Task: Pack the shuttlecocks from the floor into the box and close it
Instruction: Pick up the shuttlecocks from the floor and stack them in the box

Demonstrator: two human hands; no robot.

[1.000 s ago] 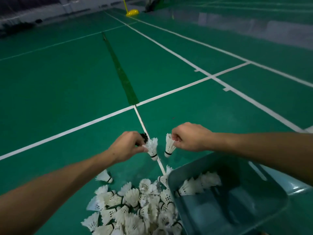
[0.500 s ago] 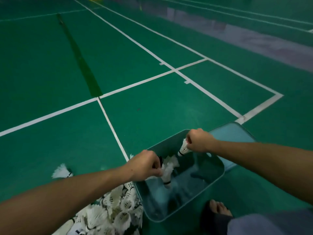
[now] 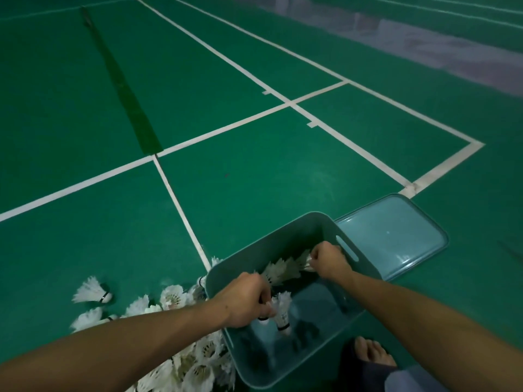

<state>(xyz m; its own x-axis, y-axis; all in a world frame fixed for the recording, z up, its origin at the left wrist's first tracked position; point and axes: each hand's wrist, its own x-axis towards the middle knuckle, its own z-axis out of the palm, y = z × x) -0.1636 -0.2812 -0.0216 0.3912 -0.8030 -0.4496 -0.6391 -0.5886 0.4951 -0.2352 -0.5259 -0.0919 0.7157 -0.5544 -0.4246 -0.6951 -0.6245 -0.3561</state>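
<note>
A teal plastic box (image 3: 283, 232) stands open on the green court floor. Both hands reach inside it. My left hand (image 3: 244, 299) pinches a white shuttlecock (image 3: 283, 312) upright, cork down, over the box's near half. My right hand (image 3: 328, 260) holds another shuttlecock (image 3: 304, 260) near the far wall, beside a row of shuttlecocks (image 3: 278, 271) lying in the box. A pile of white shuttlecocks (image 3: 195, 360) lies on the floor left of the box, partly hidden by my left forearm.
The box's teal lid (image 3: 396, 233) lies flat on the floor just right of the box. A single shuttlecock (image 3: 92, 291) lies apart at the left of the pile. My bare foot (image 3: 370, 352) is close to the box's near right corner. White court lines cross the floor.
Both hands have carried their shuttlecocks from above the floor pile down into the box. The view has tilted downward and right, bringing the lid and my foot into sight.
</note>
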